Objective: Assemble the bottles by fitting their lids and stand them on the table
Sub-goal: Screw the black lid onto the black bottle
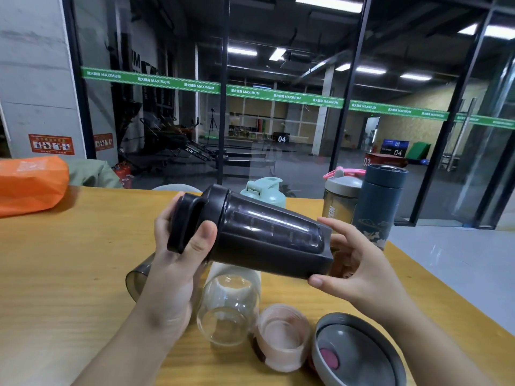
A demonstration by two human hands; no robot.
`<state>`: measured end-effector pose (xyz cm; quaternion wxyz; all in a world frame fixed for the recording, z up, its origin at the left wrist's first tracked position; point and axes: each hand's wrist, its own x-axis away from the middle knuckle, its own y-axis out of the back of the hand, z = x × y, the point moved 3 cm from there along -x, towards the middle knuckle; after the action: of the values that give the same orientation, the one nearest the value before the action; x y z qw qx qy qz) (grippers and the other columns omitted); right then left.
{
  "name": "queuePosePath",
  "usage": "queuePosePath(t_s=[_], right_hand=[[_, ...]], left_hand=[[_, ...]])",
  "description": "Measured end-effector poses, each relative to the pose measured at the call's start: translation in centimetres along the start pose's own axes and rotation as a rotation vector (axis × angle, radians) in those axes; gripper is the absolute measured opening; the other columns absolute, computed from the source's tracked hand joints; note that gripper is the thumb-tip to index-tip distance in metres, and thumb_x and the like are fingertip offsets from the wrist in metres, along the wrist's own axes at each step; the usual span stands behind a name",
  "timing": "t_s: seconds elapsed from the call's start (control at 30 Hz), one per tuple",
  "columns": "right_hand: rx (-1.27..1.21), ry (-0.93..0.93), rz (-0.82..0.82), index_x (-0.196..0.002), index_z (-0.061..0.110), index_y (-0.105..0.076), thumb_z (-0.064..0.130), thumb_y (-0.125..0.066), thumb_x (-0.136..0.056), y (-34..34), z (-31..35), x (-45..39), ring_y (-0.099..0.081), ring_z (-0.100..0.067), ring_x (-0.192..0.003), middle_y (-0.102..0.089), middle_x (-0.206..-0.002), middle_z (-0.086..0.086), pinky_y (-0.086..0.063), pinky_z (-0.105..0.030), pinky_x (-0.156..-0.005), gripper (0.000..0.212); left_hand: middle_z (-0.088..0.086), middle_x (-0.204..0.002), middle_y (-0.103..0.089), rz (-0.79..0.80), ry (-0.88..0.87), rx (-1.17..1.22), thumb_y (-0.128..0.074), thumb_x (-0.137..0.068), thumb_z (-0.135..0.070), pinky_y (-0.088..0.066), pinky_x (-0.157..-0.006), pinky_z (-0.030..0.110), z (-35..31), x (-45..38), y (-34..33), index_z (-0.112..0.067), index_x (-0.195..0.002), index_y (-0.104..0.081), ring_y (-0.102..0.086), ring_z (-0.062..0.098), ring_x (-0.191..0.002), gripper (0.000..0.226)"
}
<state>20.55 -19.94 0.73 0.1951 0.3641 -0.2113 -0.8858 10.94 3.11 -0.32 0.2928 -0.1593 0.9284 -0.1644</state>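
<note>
- Head view, closest in: a grey lid [359, 355] lies upturned at the bench's [69, 274] near right edge, a pink stopper showing inside it.
- Just left of it sits a pale pink lid [281, 337], open side up, and beside that a clear bottle [230, 305] lies on its side, mouth toward the viewer.
- A smoky grey bottle [136, 280] lies partly hidden behind the left forearm.
- Above these, both hands hold a black shaker bottle [267, 235] in the air, tipped almost flat, its base toward the right and its black lid [186, 221] already seated on the left end.
- The left hand [178, 260] is wrapped around the lid end, thumb across the front, fingers [164, 218] clamped on the lid's far side.
- The right hand [354, 263] cups the base, thumb under the bottom edge and fingers spread around the far side, closed on the bottle.
- Farther back stand three finished bottles: a mint green one [264, 193], a tan shaker with a pink loop [341, 193], and a dark blue flask [379, 201] to its right.
- An orange bag [30, 185] rests at the far left corner.
- Beyond is a glass wall [278, 93] with a green stripe.
</note>
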Motion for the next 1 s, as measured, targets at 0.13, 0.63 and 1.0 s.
queuePosePath(t_s=[0.13, 0.63, 1.0], right_hand=[[0.012, -0.052, 0.06, -0.129, 0.057, -0.033, 0.05, -0.078, -0.061, -0.5, 0.2, -0.1, -0.057, 0.006, -0.105, -0.055, -0.119, 0.021, -0.048, -0.016, -0.084, 0.082], [0.68, 0.265, 0.074, -0.144, 0.019, -0.026, 0.06, -0.074, -0.061, -4.0, 6.4, -3.4, -0.042, -0.019, -0.122, -0.046, -0.139, 0.0, -0.035, -0.035, -0.103, 0.104], [0.655, 0.148, 0.027, -0.133, 0.025, -0.035, 0.059, -0.071, -0.057, -4.7, 4.9, -3.5, -0.045, -0.021, -0.112, -0.052, -0.125, 0.005, -0.041, -0.037, -0.087, 0.091]], left_hand=[[-0.017, -0.119, -0.06, -0.054, -0.107, -0.136, -0.08, -0.043, -0.072, -0.037, -0.108, 0.046, -0.1, 0.4, -0.2, -0.064, -0.11, -0.05, -0.054, 0.014, -0.122, 0.074], [-0.02, -0.123, -0.042, 0.043, -0.331, -0.385, -0.062, -0.064, -0.075, -0.038, -0.084, 0.0, -1.8, 1.5, -2.2, -0.032, -0.133, -0.021, -0.047, -0.021, -0.109, 0.091], [-0.019, -0.149, -0.031, 0.181, -0.198, -0.637, -0.072, -0.059, -0.068, -0.035, -0.108, 0.023, 0.3, 0.8, -1.4, -0.072, -0.129, 0.01, -0.035, -0.007, -0.134, 0.108]])
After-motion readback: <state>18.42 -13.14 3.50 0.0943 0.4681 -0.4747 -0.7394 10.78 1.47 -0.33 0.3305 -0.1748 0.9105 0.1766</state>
